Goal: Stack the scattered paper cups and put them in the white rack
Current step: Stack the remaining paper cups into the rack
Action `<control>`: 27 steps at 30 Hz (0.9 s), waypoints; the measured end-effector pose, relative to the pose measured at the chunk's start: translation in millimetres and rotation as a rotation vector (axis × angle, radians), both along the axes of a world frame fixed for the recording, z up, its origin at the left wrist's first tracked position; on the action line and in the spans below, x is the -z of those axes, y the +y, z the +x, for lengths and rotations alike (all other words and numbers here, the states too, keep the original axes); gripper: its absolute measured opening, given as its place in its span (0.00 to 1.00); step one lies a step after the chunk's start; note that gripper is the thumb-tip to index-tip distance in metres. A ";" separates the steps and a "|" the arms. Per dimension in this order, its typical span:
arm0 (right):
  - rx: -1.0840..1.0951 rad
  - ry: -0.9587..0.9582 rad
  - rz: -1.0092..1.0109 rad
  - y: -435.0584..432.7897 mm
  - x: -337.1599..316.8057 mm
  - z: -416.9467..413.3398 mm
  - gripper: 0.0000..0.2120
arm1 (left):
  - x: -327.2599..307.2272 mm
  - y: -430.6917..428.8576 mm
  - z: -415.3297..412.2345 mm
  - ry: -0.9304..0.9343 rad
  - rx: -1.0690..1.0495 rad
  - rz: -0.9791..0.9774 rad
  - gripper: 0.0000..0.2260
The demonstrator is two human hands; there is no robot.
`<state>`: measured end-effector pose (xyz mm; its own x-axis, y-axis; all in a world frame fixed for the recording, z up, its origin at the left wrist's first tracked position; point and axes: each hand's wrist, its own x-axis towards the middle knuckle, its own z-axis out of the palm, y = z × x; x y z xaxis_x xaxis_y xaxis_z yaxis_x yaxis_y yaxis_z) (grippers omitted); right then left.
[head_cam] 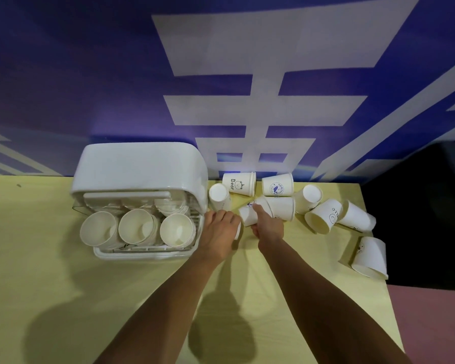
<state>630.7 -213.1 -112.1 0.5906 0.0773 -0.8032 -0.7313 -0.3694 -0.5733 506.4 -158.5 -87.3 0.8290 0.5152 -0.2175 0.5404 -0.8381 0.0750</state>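
On the pale yellow table (pixel 63 285), both hands are in among the paper cups, just right of the white rack (pixel 139 166). The left hand (pixel 221 229) is knuckles-up with fingers curled together over something white; only a sliver of rim peeks out at its right edge, probably a cup, though the hand hides most of it. The right hand (pixel 269 227) has its fingers clamped round a tipped cup (pixel 248 215), thumb stretched along the top of it, and that cup butts against another lying cup (pixel 283 207).

Over in the rack, lid raised, three stacks of cups (pixel 138 227) lie on their sides in the front row, mouths facing us, with more behind them.

Plenty are loose on the table: an upside-down cup (pixel 219 197) beside the rack, a cup marked "Bear" (pixel 239 183) on its side by the blue wall (pixel 90 74), a printed cup (pixel 277 185) next to it, then a cluster (pixel 323 215) toppled to the right. One lone cup (pixel 369 257) lies at the table's right edge.
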 end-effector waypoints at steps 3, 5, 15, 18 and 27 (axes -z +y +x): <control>-0.034 0.014 0.006 -9.7 0.6 0.6 0.32 | -2.2 -4.8 -0.9 -0.008 0.010 -0.024 0.27; -0.066 0.027 0.008 -16.9 -2.0 0.7 0.29 | -5.1 -10.0 -2.7 -0.014 0.006 -0.053 0.26; -0.115 0.086 0.118 -42.7 -31.3 -4.9 0.24 | -19.9 -31.9 -30.5 -0.086 -0.018 -0.236 0.28; -0.139 0.084 0.162 -46.7 -40.0 -10.2 0.22 | -23.5 -36.4 -41.9 -0.114 -0.028 -0.271 0.29; -0.362 -0.055 0.321 -39.8 -63.2 -34.4 0.19 | -28.8 -38.0 -79.3 -0.186 -0.076 -0.330 0.31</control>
